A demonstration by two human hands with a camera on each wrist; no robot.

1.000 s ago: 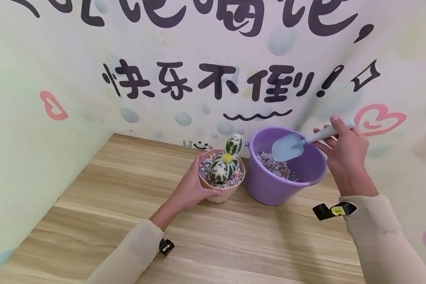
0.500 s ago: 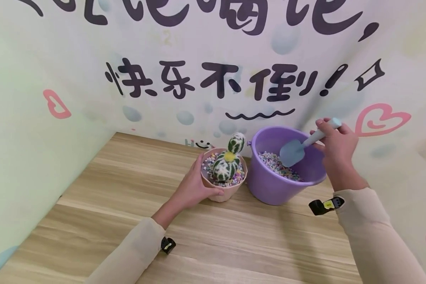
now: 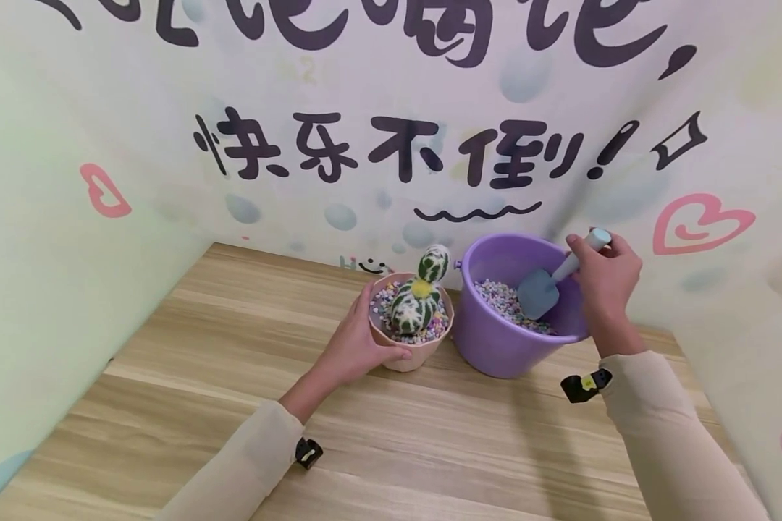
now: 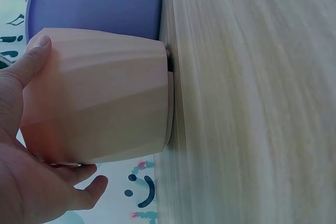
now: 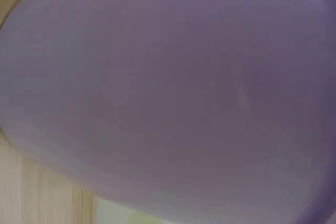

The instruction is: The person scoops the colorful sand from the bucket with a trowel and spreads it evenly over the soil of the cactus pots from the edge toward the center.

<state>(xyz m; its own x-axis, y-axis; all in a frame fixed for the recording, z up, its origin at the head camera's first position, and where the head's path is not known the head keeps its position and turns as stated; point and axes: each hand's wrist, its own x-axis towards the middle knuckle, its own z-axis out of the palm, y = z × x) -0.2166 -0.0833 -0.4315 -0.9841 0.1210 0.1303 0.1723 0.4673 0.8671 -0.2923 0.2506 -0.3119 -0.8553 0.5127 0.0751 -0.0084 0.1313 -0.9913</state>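
Note:
My left hand (image 3: 355, 347) grips the pink faceted flowerpot (image 3: 412, 356) by its side, thumb in front and fingers behind, as the left wrist view also shows. A fuzzy green-and-white cactus (image 3: 412, 307) with a yellow middle stands in it among colourful pebbles (image 3: 438, 325). Over the purple bucket's (image 3: 495, 347) right rim, my right hand (image 3: 609, 278) holds a blue-grey toy shovel (image 3: 539, 293) by its handle. The shovel's blade points down inside the bucket, its tip right at the multicoloured pebbles (image 3: 498, 300). Only the bucket's outer wall (image 5: 173, 98) fills the right wrist view.
Pot and bucket stand side by side on a wood-grain table (image 3: 234, 347), close to the back wall. A printed cloth (image 3: 326, 145) with large black characters covers that wall. Each sleeve cuff carries a black strap, the right one (image 3: 585, 386) with a yellow label.
The shovel has swung from tilted above the bucket to steeply down inside it, as my right hand moved left and lower. My left hand stays on the flowerpot.

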